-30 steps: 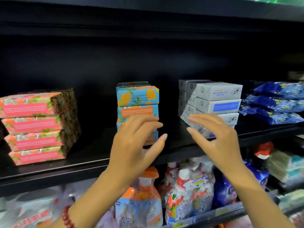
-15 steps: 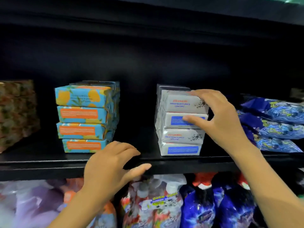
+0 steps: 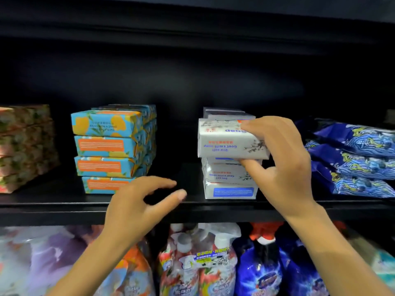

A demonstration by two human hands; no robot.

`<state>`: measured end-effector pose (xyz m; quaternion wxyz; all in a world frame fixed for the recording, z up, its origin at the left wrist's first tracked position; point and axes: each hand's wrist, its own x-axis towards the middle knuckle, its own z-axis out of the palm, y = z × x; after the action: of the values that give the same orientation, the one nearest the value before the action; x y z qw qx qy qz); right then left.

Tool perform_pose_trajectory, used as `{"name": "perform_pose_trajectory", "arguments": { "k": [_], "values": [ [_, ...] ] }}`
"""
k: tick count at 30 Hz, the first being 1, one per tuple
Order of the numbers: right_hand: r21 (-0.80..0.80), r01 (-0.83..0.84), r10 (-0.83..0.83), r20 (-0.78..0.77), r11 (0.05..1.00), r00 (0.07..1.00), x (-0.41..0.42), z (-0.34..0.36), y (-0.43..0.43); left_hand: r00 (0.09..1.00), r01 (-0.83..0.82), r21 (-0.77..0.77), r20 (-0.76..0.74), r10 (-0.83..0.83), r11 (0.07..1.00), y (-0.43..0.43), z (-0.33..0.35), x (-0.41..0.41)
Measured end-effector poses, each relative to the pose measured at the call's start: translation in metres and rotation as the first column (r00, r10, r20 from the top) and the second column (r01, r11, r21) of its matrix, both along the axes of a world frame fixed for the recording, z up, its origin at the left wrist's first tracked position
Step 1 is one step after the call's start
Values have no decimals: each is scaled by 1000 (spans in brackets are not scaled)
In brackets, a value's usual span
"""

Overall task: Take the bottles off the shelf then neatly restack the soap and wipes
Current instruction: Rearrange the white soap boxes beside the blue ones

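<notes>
My right hand (image 3: 284,165) grips a white soap box (image 3: 224,139), fingers over its top and thumb under it, tilted up off the white soap stack (image 3: 229,184) on the black shelf (image 3: 192,207). My left hand (image 3: 139,208) hovers empty at the shelf's front edge, fingers loosely spread, between the white stack and the blue-and-orange soap stack (image 3: 111,146). Blue wipes packs (image 3: 354,161) lie piled to the right of my right hand. A pink floral soap stack (image 3: 23,146) stands at the far left.
Below the shelf, spray bottles and refill pouches (image 3: 201,263) crowd the lower level, with blue pouches (image 3: 263,272) to their right. A second row of white boxes sits behind the front stack. Bare shelf shows between the two middle stacks.
My right hand has closed round the top white soap box and tipped its front upward off the stack. My left hand has risen slightly toward the shelf edge.
</notes>
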<state>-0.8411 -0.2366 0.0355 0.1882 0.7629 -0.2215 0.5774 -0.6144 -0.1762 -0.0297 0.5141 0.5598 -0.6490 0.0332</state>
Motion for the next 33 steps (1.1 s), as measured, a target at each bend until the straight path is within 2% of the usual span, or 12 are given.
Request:
{"name": "perform_pose_trajectory", "arguments": {
  "k": [2, 4, 6, 8, 11, 13, 15, 18, 21, 27, 30, 33],
  "values": [
    [-91, -22, 21, -14, 996, 1000, 2, -6, 9, 937, 147, -15, -318, -144, 989, 2, 16, -10],
    [-173, -54, 46, -50, 983, 998, 8, -15, 16, 763, 322, 27, -600, -242, 946, 6, 34, -21],
    [-243, -90, 72, -82, 966, 994, 16, -24, 18, 583, 512, 85, -765, -273, 855, 10, 44, -27],
    [-274, -106, 84, -91, 956, 992, 21, -33, 19, 558, 609, 82, -751, -352, 789, 13, 42, -31],
    [-214, -122, 90, -154, 969, 984, 16, -39, 20, 553, 609, -11, -712, -434, 793, 17, 37, -33],
    [-68, -129, 113, -197, 989, 974, 9, -39, 26, 613, 532, -47, -667, -423, 845, 18, 35, -31],
    [128, -133, 149, -123, 983, 981, 2, -35, 36, 680, 468, -60, -613, -402, 882, 19, 35, -30],
    [423, -208, 205, 53, 882, 977, 1, -27, 45, 729, 468, -66, -534, -428, 881, 22, 34, -31],
    [550, -238, 256, 44, 801, 966, 5, -22, 44, 728, 510, -87, -486, -483, 856, 22, 31, -32],
    [395, -175, 210, -46, 902, 977, 9, -23, 45, 705, 548, -130, -459, -540, 826, 20, 26, -26],
    [146, -133, 147, -87, 980, 985, 9, -31, 42, 646, 491, -47, -650, -400, 870, 21, 31, -23],
    [-12, -165, 163, -81, 986, 983, 11, -37, 38, 529, 588, 85, -793, -303, 804, 20, 42, -21]
  ]
}}
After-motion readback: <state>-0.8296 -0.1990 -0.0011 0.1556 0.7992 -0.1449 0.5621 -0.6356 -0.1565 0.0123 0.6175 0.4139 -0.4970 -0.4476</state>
